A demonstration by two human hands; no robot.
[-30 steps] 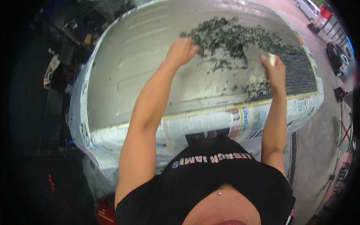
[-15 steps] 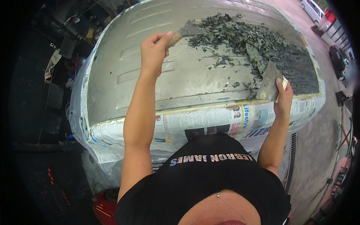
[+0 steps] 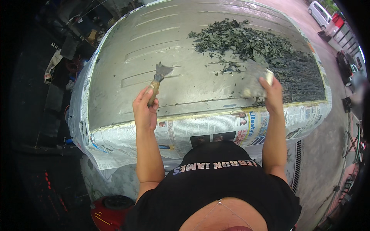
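My left hand [image 3: 144, 107] is closed round the handle of a paint scraper [image 3: 157, 80], its dark blade pointing up and away over the bare near-left part of a vehicle roof [image 3: 154, 50]. Motion blurs the wide, flat scraper [image 3: 253, 82] that my right hand [image 3: 273, 95] grips by its pale edge, low over the roof; I cannot tell if its blade touches the metal. Beyond it lies a heap of loose dark paint flakes [image 3: 239, 40]. Wrinkled dark paint [image 3: 302, 79] covers the roof's right end.
Newspaper [image 3: 181, 131] taped along the roof's edge hangs down the near side. Plastic sheeting [image 3: 79, 111] drapes the left side. A floor drain grate [image 3: 296, 165] runs at the right. A red car part [image 3: 110, 213] is at lower left; a white van [image 3: 320, 14] stands far right.
My left hand has drawn back toward me with its scraper, away from the flakes. My right hand has swung left and slightly away from me with the wide scraper, whose blade now blurs.
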